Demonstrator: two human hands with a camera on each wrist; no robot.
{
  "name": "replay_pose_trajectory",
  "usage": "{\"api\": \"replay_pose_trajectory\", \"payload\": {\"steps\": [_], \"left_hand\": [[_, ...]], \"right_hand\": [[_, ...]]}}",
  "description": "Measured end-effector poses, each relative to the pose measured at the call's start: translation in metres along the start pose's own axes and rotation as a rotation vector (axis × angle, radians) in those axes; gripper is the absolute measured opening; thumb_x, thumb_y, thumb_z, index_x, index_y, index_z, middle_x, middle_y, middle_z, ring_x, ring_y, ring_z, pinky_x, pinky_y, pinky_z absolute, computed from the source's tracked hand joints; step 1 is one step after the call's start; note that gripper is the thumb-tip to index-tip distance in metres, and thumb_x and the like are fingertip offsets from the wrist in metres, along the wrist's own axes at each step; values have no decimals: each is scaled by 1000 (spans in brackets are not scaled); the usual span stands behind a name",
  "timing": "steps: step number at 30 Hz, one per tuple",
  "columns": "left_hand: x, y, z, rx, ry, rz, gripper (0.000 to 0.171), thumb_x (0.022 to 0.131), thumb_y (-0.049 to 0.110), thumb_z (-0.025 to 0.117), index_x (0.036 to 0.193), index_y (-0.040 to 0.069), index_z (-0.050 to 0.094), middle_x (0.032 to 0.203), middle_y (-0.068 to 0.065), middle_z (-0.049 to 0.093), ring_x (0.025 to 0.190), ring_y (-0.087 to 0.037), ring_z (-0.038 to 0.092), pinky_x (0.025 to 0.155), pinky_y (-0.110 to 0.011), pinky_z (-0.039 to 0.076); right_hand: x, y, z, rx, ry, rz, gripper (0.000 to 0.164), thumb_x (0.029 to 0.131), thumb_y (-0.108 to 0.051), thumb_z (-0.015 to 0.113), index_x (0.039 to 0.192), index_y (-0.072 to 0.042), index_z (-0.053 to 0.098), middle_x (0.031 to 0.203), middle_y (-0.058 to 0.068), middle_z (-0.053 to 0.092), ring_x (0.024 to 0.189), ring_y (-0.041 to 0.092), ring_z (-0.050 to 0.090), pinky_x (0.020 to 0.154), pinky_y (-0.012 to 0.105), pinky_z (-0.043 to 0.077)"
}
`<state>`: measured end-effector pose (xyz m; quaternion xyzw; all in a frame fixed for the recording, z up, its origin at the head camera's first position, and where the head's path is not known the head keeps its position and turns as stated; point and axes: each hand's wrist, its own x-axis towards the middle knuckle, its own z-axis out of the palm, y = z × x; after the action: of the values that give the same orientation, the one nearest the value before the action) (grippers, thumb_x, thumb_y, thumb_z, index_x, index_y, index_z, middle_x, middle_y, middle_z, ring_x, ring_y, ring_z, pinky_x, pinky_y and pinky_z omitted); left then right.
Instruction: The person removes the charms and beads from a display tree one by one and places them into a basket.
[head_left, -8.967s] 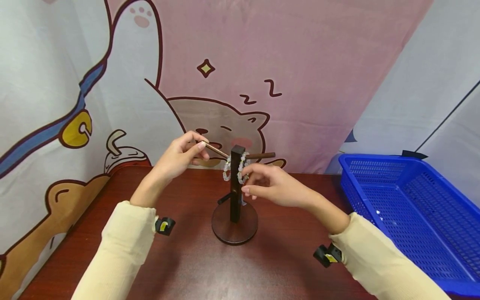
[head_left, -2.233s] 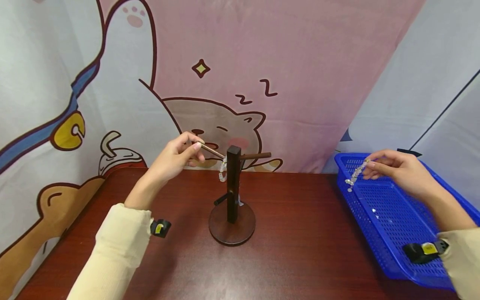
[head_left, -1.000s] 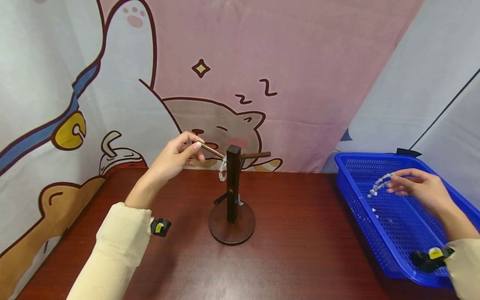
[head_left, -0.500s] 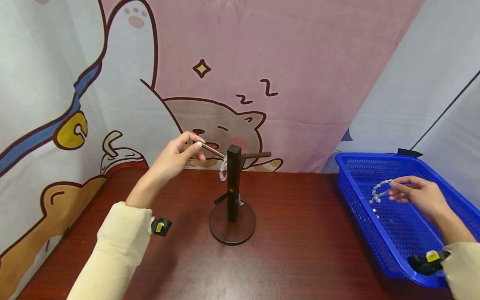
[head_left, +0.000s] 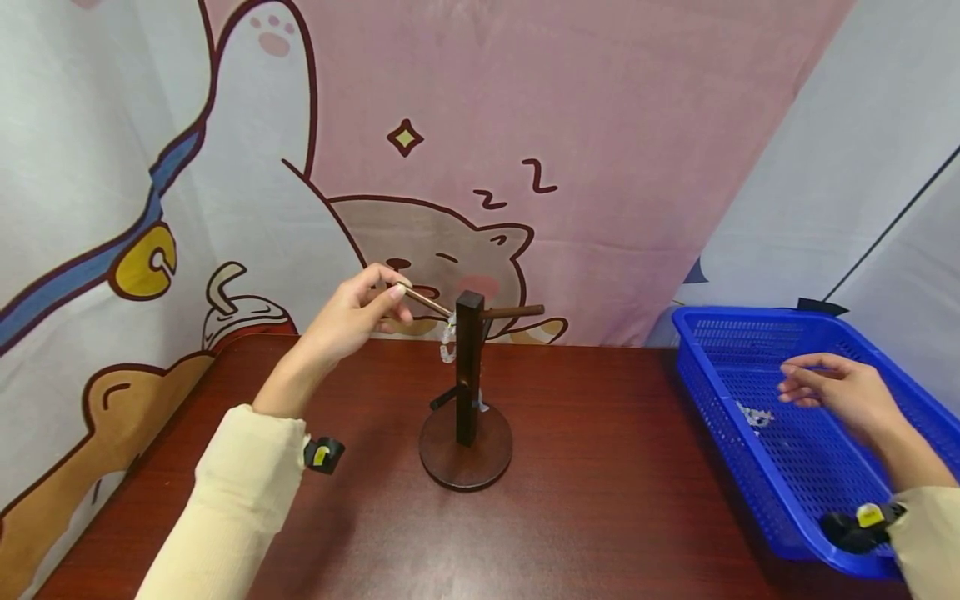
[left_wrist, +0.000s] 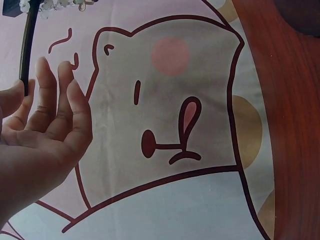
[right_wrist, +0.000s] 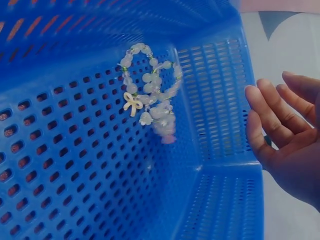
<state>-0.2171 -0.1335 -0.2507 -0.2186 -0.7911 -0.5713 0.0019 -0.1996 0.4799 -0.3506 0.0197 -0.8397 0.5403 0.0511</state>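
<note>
My left hand [head_left: 358,310] pinches the tip of the upper left peg [head_left: 427,299] on a dark wooden bracelet stand [head_left: 467,375]. From that peg, close to the post, hangs a clear beaded bracelet [head_left: 448,342]; some of its beads [left_wrist: 55,7] show at the top of the left wrist view. My right hand [head_left: 843,390] hovers over the blue basket [head_left: 722,396] with relaxed fingers and holds nothing. Below it, pale beaded bracelets [right_wrist: 132,89] lie together in the basket, one with a bow charm [right_wrist: 132,104]. Part of the pile is blurred.
The stand's upper right peg [head_left: 517,312] bears no bracelet, and a short lower peg [head_left: 444,397] sticks out to the left. A reddish-brown table [head_left: 585,467] carries stand and basket. A cartoon-printed cloth [head_left: 600,208] hangs behind.
My right hand took a bracelet from the stand, carried it right over the basket, lowered it and let go; it now lies in the basket. My left hand has kept its pinch on the peg.
</note>
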Motion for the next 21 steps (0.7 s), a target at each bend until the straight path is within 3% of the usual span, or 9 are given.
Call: {"api": "replay_pose_trajectory", "payload": {"steps": [6,15,21], "left_hand": [[0,0,1,-1,7,10,20,97,13,44,110,-2,47,74,-5,60,71,-14,60,68,-25,48],[1,0,2,-22,3,12,19,97,12,44,110,-2,47,73,-5,60,70,-12,60,68,-25,48],[1,-1,1,-39,1,12,21,97,12,44,110,-4,47,75,-9,60,68,-13,58,68,-25,48]], "right_hand": [[-11,-42,13,-40,21,10,18,93,-13,53,87,-26,62,70,-1,67,62,13,65,55,23,50],[-8,-66,11,1,-8,-38,24,94,-8,50,86,-26,65,70,0,67,63,12,65,55,21,50],[-3,-86,18,-82,26,-52,20,93,-14,53,86,-28,64,71,-1,67,64,11,65,57,22,50]]}}
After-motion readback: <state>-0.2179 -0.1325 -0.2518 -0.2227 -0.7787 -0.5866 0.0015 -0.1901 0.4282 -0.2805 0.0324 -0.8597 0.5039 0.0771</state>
